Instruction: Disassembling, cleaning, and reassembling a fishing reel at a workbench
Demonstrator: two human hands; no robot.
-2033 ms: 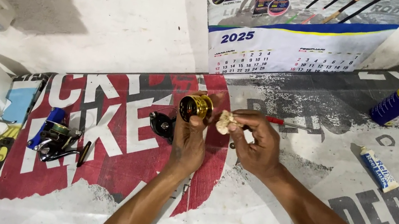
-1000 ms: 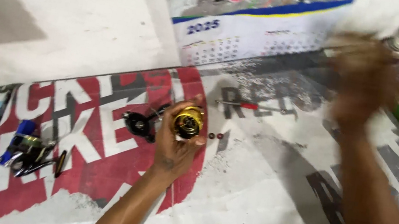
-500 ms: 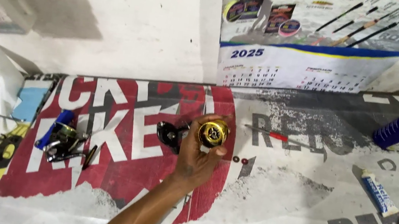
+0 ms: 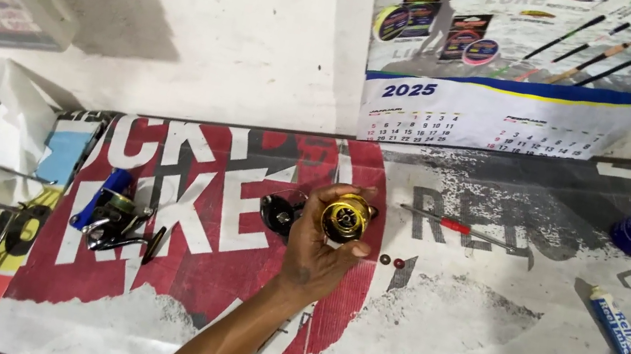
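- Grasping a gold reel spool [image 4: 346,218] in the left hand [image 4: 320,247], fingers curled round it, above the printed banner [image 4: 212,271].
- Lying just right of the grip: two small washers [image 4: 391,261], a red-handled screwdriver [image 4: 458,227].
- Resting left of the grip: black reel part [image 4: 277,212], blue reel [image 4: 112,215].

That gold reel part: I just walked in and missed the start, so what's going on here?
A person's left hand holds a gold fishing-reel spool above a workbench covered with a printed banner. The right hand is out of view. A black reel part lies beside the spool, two small washers and a red-handled screwdriver to the right, a blue reel body to the left.
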